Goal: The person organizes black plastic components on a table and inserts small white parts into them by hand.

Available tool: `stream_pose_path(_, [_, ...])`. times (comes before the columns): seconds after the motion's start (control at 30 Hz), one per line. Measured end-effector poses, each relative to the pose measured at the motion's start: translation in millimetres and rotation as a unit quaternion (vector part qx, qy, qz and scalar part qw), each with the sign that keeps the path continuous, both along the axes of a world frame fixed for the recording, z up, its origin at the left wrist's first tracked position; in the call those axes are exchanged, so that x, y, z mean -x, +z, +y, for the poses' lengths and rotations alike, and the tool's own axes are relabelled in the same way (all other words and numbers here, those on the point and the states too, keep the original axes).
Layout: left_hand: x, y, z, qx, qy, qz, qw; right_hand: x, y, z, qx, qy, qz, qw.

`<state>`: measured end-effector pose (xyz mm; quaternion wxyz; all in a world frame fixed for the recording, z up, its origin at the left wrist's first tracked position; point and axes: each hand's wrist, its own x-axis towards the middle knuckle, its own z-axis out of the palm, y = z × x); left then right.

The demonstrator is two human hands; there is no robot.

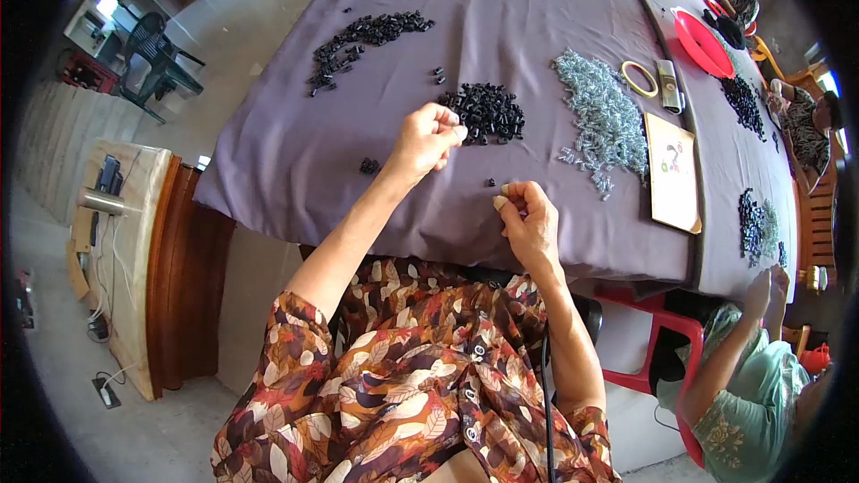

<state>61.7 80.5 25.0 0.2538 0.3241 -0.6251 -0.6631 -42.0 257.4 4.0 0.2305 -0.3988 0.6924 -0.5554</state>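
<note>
My left hand (pixel 428 141) is closed in a pinch at the left edge of a pile of small black parts (pixel 488 114); what its fingers hold is too small to make out. Lower and to the right, my right hand (pixel 528 219) also has thumb and forefinger pressed together, and anything between them is hidden. A single black part (pixel 489 182) lies just beyond its fingertips. A few black parts (pixel 369 165) sit left of my left wrist. To the right spreads a heap of clear small pieces (pixel 604 116).
More black parts (pixel 376 29) lie farther back on the purple cloth (pixel 304 152). At right are a tape roll (pixel 639 79), a cardboard piece (pixel 673 170) and a red tray (pixel 703 43). A co-worker in green (pixel 752 394) and other people sit along the right side.
</note>
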Motion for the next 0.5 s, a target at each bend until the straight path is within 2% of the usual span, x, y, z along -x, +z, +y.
stream_pose_path(0.07, [-10,1,10,-0.074,0.003,0.054,0.996,1,-6,-3,-0.006,-0.008,0.015,1.000])
stream_pose_path(0.2, [-28,-6,35,-0.220,-0.014,0.116,0.968,4,1,-12,-0.017,0.006,0.172,0.985])
stream_pose_path(0.27, [-30,-6,51,-0.248,0.008,0.105,0.963,6,0,-19,0.006,0.003,0.282,0.960])
stream_pose_path(0.37, [-29,-14,62,-0.293,0.016,0.137,0.946,2,2,-26,-0.095,0.014,0.330,0.939])
stream_pose_path(0.5, [-27,-24,69,-0.319,0.023,0.157,0.934,-1,0,-28,-0.118,0.036,0.352,0.928])
